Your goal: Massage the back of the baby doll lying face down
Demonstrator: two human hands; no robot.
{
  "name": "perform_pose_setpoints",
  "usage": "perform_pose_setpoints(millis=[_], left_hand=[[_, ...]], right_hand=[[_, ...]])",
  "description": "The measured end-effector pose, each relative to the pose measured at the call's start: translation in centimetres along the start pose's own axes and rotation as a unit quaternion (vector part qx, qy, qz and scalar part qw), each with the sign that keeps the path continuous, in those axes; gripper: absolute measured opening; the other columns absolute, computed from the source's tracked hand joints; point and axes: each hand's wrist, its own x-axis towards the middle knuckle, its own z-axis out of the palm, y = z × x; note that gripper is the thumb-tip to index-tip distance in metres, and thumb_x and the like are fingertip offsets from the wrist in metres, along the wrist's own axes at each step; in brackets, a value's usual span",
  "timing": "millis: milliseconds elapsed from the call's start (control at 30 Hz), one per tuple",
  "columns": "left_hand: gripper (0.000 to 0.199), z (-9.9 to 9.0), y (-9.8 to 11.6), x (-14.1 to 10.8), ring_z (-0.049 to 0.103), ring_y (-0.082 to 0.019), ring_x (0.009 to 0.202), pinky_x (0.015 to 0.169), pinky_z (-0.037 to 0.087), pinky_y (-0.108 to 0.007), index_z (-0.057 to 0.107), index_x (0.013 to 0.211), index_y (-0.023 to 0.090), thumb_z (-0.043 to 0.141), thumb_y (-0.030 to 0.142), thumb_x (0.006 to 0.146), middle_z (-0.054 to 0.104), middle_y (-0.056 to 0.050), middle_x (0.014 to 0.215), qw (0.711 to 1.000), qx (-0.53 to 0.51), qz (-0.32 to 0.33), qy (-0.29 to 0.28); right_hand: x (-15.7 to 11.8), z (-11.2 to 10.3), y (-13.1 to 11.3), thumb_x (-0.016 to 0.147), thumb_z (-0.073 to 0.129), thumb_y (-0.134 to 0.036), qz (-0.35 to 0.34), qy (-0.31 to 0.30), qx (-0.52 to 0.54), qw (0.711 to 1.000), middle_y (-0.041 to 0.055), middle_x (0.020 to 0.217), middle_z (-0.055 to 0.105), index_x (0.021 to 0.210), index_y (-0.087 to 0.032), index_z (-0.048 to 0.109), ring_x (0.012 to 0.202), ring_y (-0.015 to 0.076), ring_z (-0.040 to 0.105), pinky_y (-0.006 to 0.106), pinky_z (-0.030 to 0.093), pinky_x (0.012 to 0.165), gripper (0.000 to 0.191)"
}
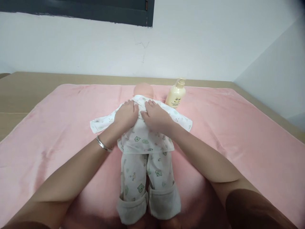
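Observation:
A baby doll lies on a pink blanket, its bald head (143, 90) pointing away from me and its face not visible. It wears a white printed top (143, 140) with the sleeves spread out to both sides, and matching trousers (158, 171) with folded cuffs. My left hand (127, 114) rests on the upper left of the top, fingers laid over the cloth. On the upper right of the top lies my right hand (156, 116), its fingers resting on the cloth and its thumb towards the other hand. Both palms face down.
The pink blanket (228, 127) covers much of a wooden table (35, 84). A pale yellow pump bottle (175, 95) stands to the right of the doll's head. Behind the table is a white wall with a dark frame (95, 11) at the top.

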Motion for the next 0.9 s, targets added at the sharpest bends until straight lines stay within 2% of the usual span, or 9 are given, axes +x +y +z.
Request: perform_pose_setpoints(millis=[133,233,300,433,567,633,733,800,900], left_hand=[[0.049,1.0,1.1,-1.6,0.060,-0.034,0.132,0.117,0.045,-0.050,0.065,0.119,0.002,0.026,0.026,0.102,0.069,-0.025,0.125,0.994,0.097,0.044,0.039],[0.045,1.4,1.4,-2.4,0.063,-0.033,0.125,0.114,0.048,-0.049,0.068,0.114,0.004,0.029,0.025,0.101,0.071,-0.024,0.118,0.989,0.112,0.060,0.072],[0.042,1.5,1.0,-2.3,0.064,-0.033,0.122,0.112,0.049,-0.049,0.069,0.107,0.008,0.031,0.024,0.100,0.071,-0.022,0.113,0.990,0.096,0.069,0.081],[0.029,1.1,-0.8,-0.7,0.063,-0.032,0.120,0.112,0.047,-0.050,0.065,0.091,0.015,0.037,0.019,0.094,0.070,-0.019,0.110,0.994,0.007,0.104,0.035],[0.034,0.6,-1.3,0.6,0.067,-0.027,0.104,0.098,0.055,-0.044,0.062,0.102,0.017,0.031,0.031,0.099,0.072,-0.014,0.107,0.995,-0.079,0.057,0.011],[0.043,1.0,-0.7,0.1,0.062,-0.031,0.122,0.109,0.050,-0.049,0.062,0.118,0.012,0.030,0.033,0.099,0.069,-0.019,0.125,0.995,-0.094,0.025,0.016],[0.055,2.1,0.7,-1.5,0.040,-0.036,0.151,0.127,0.032,-0.058,0.052,0.140,0.000,0.030,0.030,0.099,0.051,-0.027,0.153,0.996,-0.068,0.025,0.047],[0.058,2.4,1.2,-2.2,0.032,-0.036,0.157,0.130,0.026,-0.059,0.048,0.144,-0.001,0.031,0.030,0.099,0.044,-0.028,0.159,0.994,-0.068,0.051,0.062],[0.051,1.8,0.8,-1.6,0.041,-0.033,0.152,0.130,0.030,-0.056,0.057,0.136,0.005,0.035,0.027,0.096,0.053,-0.023,0.154,0.991,-0.116,0.060,0.039]], right_hand=[[2.3,0.4,1.9,0.107,0.027,-0.043,0.046,0.022,0.023,0.998,0.0237,0.168,0.030,0.158,0.005,0.034,0.159,0.0335,0.027,0.046,0.022,0.130,0.070],[3.0,1.2,2.3,0.107,0.028,-0.041,0.039,0.058,-0.004,0.998,0.0253,0.165,0.036,0.156,0.006,0.037,0.157,0.0347,0.031,0.049,0.023,0.130,0.069],[2.5,1.6,2.0,0.107,0.027,-0.039,0.035,0.067,-0.023,0.997,0.0265,0.163,0.038,0.156,0.008,0.036,0.156,0.0355,0.032,0.050,0.025,0.129,0.068],[0.2,2.1,0.4,0.105,0.029,-0.033,-0.014,0.063,-0.080,0.995,0.0303,0.162,0.038,0.155,0.012,0.034,0.156,0.0382,0.032,0.052,0.028,0.128,0.067],[-1.0,1.9,-0.3,0.105,0.028,-0.029,-0.071,0.065,-0.088,0.991,0.0335,0.162,0.034,0.155,0.013,0.034,0.157,0.0410,0.028,0.054,0.026,0.129,0.066],[-0.1,1.6,0.3,0.106,0.026,-0.030,-0.052,0.050,-0.051,0.996,0.0317,0.163,0.034,0.155,0.012,0.034,0.158,0.0389,0.027,0.051,0.026,0.129,0.065],[2.0,1.1,1.7,0.106,0.025,-0.033,0.001,0.045,0.007,0.999,0.0278,0.164,0.034,0.155,0.010,0.035,0.157,0.0350,0.029,0.048,0.026,0.129,0.066],[2.8,1.1,2.2,0.105,0.026,-0.032,0.024,0.062,0.017,0.998,0.0265,0.163,0.038,0.155,0.008,0.037,0.156,0.0347,0.033,0.049,0.029,0.128,0.065],[2.2,1.7,1.6,0.103,0.026,-0.026,0.014,0.101,-0.016,0.995,0.0281,0.158,0.044,0.152,0.009,0.041,0.151,0.0367,0.039,0.052,0.031,0.125,0.062]])
